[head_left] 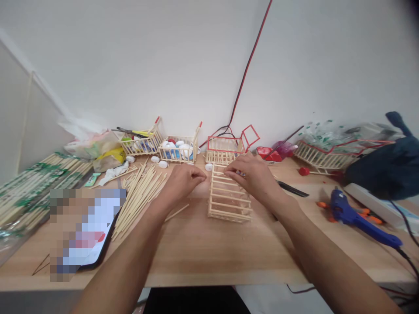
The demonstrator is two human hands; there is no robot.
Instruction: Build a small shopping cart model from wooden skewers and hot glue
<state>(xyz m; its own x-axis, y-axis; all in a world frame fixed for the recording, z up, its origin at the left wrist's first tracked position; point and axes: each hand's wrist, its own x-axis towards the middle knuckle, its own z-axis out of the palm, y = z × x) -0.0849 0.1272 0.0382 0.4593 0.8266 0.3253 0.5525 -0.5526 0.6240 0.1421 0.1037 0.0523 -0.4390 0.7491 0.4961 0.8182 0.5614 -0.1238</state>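
A small slatted basket of wooden sticks (pixel 229 205) lies on the table in front of me. My right hand (pixel 250 174) is over its far right part, fingers bent together in a pinch close to a slat. Whatever is between those fingertips is hidden. My left hand (pixel 183 181) hovers just left of the basket, apart from it, thumb and fingertips pressed together. Anything in that pinch is too small to make out. One loose stick (pixel 177 212) lies below the left hand, beside a spread pile of wooden sticks (pixel 140 196).
Behind stand several miniature stick shopping carts (pixel 178 148), some filled with bottle caps. A blue glue gun (pixel 356 220) rests at the right, near a dark cloth bag (pixel 386 163). A phone (pixel 94 231) and packs of sticks (pixel 36 187) lie left. A cable (pixel 248 65) runs down the wall.
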